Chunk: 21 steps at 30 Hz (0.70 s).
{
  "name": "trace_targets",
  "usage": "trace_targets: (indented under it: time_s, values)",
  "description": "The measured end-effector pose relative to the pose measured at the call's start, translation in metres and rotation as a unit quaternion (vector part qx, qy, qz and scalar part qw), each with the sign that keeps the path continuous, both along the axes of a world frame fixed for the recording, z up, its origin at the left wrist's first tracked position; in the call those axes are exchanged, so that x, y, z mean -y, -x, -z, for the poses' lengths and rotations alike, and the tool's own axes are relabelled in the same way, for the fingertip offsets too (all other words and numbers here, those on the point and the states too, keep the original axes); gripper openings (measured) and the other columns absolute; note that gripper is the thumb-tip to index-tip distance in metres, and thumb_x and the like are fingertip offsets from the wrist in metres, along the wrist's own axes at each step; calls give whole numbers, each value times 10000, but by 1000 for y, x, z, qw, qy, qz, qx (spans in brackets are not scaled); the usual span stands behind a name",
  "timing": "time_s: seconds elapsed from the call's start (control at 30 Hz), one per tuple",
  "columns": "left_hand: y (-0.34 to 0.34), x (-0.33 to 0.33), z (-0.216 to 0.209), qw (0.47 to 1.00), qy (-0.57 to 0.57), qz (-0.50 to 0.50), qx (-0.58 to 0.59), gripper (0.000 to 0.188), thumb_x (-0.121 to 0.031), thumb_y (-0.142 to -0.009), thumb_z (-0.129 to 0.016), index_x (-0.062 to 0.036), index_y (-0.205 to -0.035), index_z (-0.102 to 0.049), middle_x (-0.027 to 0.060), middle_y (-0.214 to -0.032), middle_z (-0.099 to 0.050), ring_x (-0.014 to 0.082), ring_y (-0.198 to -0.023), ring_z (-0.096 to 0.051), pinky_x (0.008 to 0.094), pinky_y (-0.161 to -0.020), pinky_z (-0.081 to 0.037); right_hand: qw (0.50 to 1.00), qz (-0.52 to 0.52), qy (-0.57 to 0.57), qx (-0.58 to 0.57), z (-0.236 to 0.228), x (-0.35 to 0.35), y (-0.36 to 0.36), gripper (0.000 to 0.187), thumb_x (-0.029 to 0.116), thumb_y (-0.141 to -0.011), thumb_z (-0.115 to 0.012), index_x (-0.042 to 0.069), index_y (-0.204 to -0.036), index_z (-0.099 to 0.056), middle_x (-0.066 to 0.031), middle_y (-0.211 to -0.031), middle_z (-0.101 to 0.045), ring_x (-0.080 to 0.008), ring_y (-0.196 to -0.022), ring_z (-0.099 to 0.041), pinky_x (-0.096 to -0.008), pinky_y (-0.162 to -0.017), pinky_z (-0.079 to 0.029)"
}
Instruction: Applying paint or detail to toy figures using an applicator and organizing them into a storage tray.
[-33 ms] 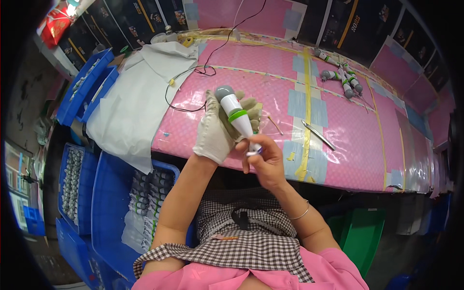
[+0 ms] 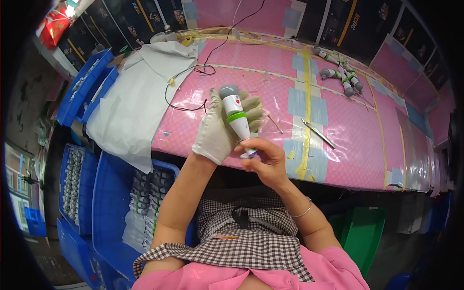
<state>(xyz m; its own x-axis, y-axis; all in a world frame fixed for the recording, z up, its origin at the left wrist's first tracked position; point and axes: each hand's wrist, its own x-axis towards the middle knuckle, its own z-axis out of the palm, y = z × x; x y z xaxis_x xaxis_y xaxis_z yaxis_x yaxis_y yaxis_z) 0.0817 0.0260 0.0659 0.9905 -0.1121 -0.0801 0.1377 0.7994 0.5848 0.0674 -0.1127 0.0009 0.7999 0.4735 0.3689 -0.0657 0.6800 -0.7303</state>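
A small wand massager (image 2: 238, 124) with a grey round head, white body, green ring and red dot lies tilted over the table's near edge, its head pointing away from me. My left hand (image 2: 215, 133), in a pale work glove, cradles it between the thumb and the fingers behind it. Bare, my right hand (image 2: 267, 162) pinches the narrow tail end with thumb and forefinger. A small white and purple piece shows at that end; my fingers partly cover it. To the right on the table lie a cotton swab (image 2: 275, 123) and a silver pen-like tool (image 2: 319, 134).
More wand massagers (image 2: 344, 77) lie in a pile at the far right of the pink table (image 2: 232, 58). White sheeting (image 2: 128, 99) and a black cable (image 2: 186, 108) are at left. Blue bins (image 2: 107, 208) hold rows of grey-headed pieces; a green bin (image 2: 365, 237) stands lower right.
The wand massager has turned about its length, so the red dot now faces up. Its tail end and my right fingertips have shifted slightly left and down.
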Motion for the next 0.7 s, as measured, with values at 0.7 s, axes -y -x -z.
trace_targets:
  time_s: [0.7]
  values:
    - [65,4,52,983,-110,42,-144,567,-474,-972,-246,2,-1136,-508,86,-832,-596,135,-636,-540,269,-578,-480,966,68,87,-234,-31,49,-37,278,106,-870,-569,-52,-1099,-571,-152,-968,-651,-168,-727,-667,-253,-639,-568]
